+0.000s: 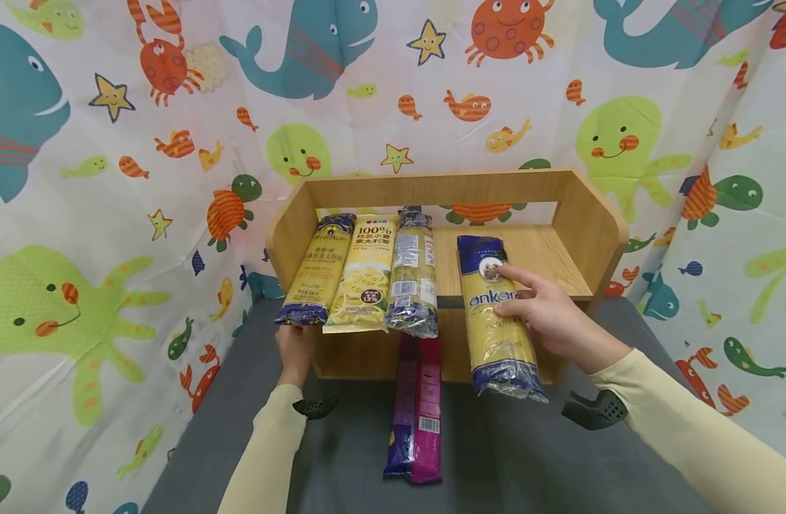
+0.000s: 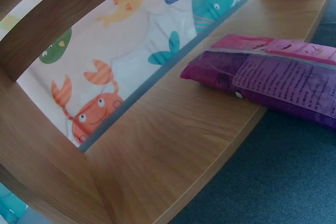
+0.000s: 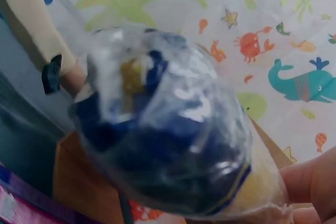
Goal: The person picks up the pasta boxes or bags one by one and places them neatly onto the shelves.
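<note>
My right hand grips a blue and yellow "ankara" pasta packet at its side, tilted over the right part of the wooden shelf's front edge. The packet's clear, crinkled end fills much of the right wrist view. My left hand is at the lower end of the leftmost yellow and blue pasta packet; its fingers are hidden, so its hold cannot be seen. Beside that packet lie a white and yellow pasta packet and a clear-wrapped one with barcode labels, all jutting past the upper board.
The two-level wooden shelf stands on a dark grey table before a sea-animal curtain. Pink and purple packets stick out from its lower level toward me; one purple packet shows in the left wrist view.
</note>
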A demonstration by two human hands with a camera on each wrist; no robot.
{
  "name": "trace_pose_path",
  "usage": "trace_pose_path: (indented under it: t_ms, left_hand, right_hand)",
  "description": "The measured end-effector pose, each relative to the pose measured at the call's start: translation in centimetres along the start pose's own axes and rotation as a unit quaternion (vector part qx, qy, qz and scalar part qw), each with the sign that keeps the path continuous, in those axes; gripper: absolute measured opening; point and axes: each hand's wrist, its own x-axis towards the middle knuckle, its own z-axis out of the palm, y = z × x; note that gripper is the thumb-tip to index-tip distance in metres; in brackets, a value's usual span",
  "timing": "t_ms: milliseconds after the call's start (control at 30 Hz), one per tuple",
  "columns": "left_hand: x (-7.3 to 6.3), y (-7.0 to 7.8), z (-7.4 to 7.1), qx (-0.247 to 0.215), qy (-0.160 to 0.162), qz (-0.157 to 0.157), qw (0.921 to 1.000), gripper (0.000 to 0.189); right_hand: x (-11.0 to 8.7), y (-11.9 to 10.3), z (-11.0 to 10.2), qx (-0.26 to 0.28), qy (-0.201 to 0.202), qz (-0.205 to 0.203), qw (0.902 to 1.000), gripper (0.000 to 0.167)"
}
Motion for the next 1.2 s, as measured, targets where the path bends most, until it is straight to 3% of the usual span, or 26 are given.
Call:
trace_pose_path:
  t_ms: [433,833,1067,1200]
  left_hand:
    - [0.0,0.2,-0.1,-0.007,-0.010,-0.016,0.9998,0.041]
    - [0.0,0.2,-0.2,0.003,-0.007,-0.011,0.9999,0.040]
    - [-0.1,0.1,-0.2,0.003,-0.005,-0.004,1.0000,0.039]
    - [0.1,0.1,0.0,0.000,-0.003,-0.003,1.0000,0.040]
  right_hand:
    - [4.4,-2.5,1.0,-0.104,0.042,0.030,0.9932,0.077]
    - [7.7,-2.5,1.4,-0.113,0.067,0.056,0.9898,0.076]
    - [8.6,-2.2,1.8,-0.164,0.114,0.026,0.9796,0.082]
    - [8.8,-2.1,1.9,-0.199,0.122,0.010,0.9724,0.082]
